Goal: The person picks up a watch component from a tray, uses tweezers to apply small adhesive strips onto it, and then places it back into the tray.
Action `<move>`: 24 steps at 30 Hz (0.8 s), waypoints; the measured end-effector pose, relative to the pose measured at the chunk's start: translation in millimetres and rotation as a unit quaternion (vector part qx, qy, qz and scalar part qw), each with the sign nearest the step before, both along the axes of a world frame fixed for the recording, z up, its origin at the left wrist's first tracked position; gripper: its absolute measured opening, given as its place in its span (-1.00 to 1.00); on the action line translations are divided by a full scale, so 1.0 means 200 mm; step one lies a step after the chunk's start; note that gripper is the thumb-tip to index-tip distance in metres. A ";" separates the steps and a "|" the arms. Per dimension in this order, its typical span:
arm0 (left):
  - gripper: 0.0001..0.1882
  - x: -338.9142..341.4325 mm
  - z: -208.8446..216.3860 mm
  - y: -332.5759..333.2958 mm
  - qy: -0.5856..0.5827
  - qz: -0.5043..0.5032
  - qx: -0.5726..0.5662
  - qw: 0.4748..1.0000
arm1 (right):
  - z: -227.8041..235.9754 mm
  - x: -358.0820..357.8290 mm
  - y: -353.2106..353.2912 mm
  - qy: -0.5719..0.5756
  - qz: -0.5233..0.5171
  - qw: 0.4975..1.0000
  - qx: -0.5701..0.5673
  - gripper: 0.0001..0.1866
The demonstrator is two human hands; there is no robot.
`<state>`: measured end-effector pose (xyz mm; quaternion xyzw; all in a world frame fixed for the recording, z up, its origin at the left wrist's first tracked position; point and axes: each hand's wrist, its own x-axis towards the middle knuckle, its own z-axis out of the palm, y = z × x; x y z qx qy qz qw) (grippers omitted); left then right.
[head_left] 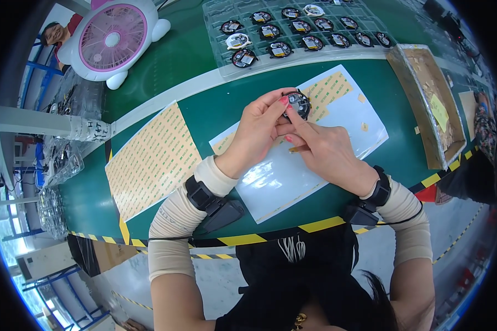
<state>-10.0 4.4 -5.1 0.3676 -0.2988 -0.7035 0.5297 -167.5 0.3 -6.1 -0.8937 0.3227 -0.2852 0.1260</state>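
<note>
My left hand (259, 124) is closed around the rim of a round black electronic part (299, 103), held above the white backing sheet. My right hand (332, 150) reaches in from the right, its index fingertip on the part's face. Its other fingers are curled, with a small yellowish-brown piece (299, 149) showing by them, too small to name. Beneath both hands lies the glossy white sheet (276, 190), with tan adhesive pieces (332, 91) left along its far part. To the left lies a second sheet (154, 163), covered in tan adhesive pieces with green print.
A clear tray (326, 52) of several similar round parts stands at the back. On the right is a long open box (432, 110) holding tan scraps. A pink and white fan (113, 39) stands at the far left. Black-and-yellow tape (270, 236) marks the table's front edge.
</note>
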 end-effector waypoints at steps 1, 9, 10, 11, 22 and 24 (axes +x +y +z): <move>-0.68 0.00 0.00 0.00 0.001 0.008 0.004 1.000 | 0.00 -0.01 0.00 -0.007 0.006 1.000 -0.017 -0.51; -0.69 0.01 0.00 -0.01 -0.046 0.020 -0.002 0.999 | 0.00 -0.02 -0.03 -0.017 0.012 0.997 -0.078 -0.50; -0.69 0.01 0.00 -0.01 -0.051 0.023 -0.005 0.998 | 0.00 -0.02 -0.03 -0.019 0.009 0.997 -0.081 -0.51; -0.69 0.01 0.00 -0.01 -0.056 0.026 -0.008 0.998 | 0.01 -0.02 -0.03 -0.021 0.006 0.996 -0.083 -0.51; -0.63 0.01 0.00 0.00 0.018 -0.003 0.014 1.000 | 0.00 -0.02 -0.04 -0.001 0.016 0.995 -0.099 -0.53; -0.63 0.01 0.00 0.00 0.012 -0.002 0.016 1.000 | 0.00 -0.02 -0.03 0.003 0.013 0.995 -0.100 -0.53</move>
